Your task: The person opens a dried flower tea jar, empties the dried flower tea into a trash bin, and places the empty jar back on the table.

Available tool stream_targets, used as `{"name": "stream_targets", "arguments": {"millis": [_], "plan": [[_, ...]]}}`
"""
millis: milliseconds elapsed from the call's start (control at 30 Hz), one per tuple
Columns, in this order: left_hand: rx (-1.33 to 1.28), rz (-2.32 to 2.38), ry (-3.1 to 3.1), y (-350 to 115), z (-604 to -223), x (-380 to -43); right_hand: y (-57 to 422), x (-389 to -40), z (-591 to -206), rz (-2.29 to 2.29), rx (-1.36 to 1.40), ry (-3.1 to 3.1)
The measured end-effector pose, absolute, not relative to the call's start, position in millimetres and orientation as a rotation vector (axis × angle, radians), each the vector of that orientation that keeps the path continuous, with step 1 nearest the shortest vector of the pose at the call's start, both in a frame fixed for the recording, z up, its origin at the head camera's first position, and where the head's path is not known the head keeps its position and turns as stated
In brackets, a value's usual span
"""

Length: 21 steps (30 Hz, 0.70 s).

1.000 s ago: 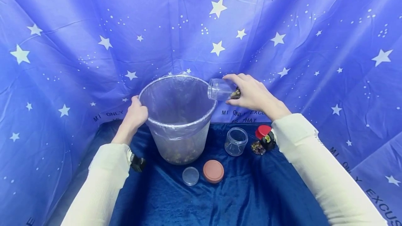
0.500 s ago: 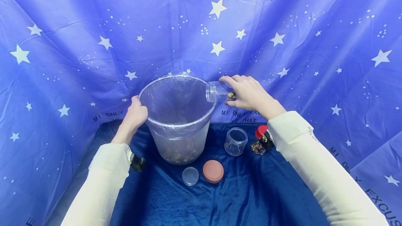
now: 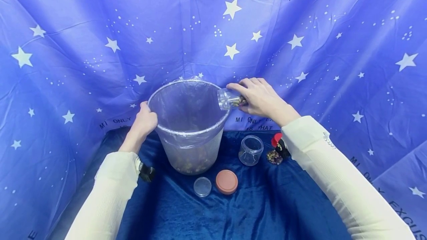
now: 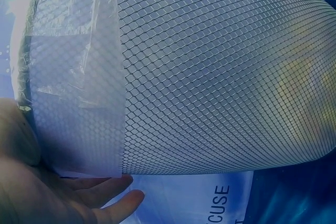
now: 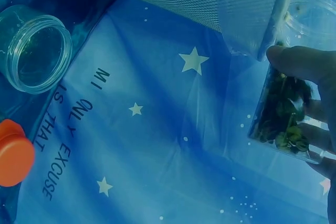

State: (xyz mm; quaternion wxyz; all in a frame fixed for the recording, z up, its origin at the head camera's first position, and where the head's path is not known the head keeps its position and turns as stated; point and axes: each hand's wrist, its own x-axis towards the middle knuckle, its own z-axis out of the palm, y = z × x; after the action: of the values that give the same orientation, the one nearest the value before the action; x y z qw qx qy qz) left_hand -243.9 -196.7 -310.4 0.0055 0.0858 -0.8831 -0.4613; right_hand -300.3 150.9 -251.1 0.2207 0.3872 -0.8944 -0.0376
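Observation:
A mesh wastebasket [image 3: 213, 147] lined with a clear plastic bag stands on the blue cloth, with bits of dried plant matter showing low inside. At its left rim, my left hand [image 3: 143, 123] grips the edge; in the left wrist view its fingers lie along the outer side. My right hand [image 3: 261, 97] holds a clear jar [image 3: 224, 99] tipped on its side, mouth over the basket's right rim. Dried flower-like pieces [image 5: 286, 124] lie in the jar's closed end, between thumb and fingers in the right wrist view.
Right of the basket stands an open clear jar [image 3: 251, 151]. Beyond it lies a red-capped container [image 3: 274, 156] with dark dried bits, partly behind the right wrist camera. A clear lid [image 3: 202, 187] and a salmon-coloured lid [image 3: 227, 182] lie in front. Starry curtains hang behind.
My right hand has moved slightly left with the jar, whose mouth now dips a little lower over the rim. The pieces inside spread towards the mouth. My left hand stays put.

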Motion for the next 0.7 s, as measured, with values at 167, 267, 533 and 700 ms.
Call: {"name": "stream_targets", "arguments": {"millis": [167, 267, 533, 700], "plan": [[0.266, -1.434, -2.762, -196.5, -310.6, -244.6, 149.7, -297.6, -249.0, -0.131, 1.054, -2.507], [0.269, -1.430, -2.765, -196.3, -310.3, -244.7, 149.6, -297.4, -249.2, -0.134, 1.062, -2.494], [0.275, -1.448, -2.768, -196.4, -309.5, -244.2, 147.5, -298.2, -249.3, -0.136, 1.116, -2.425], [0.269, -1.445, -2.770, -196.8, -309.6, -243.9, 145.5, -297.5, -247.9, -0.155, 1.138, -2.399]]}}
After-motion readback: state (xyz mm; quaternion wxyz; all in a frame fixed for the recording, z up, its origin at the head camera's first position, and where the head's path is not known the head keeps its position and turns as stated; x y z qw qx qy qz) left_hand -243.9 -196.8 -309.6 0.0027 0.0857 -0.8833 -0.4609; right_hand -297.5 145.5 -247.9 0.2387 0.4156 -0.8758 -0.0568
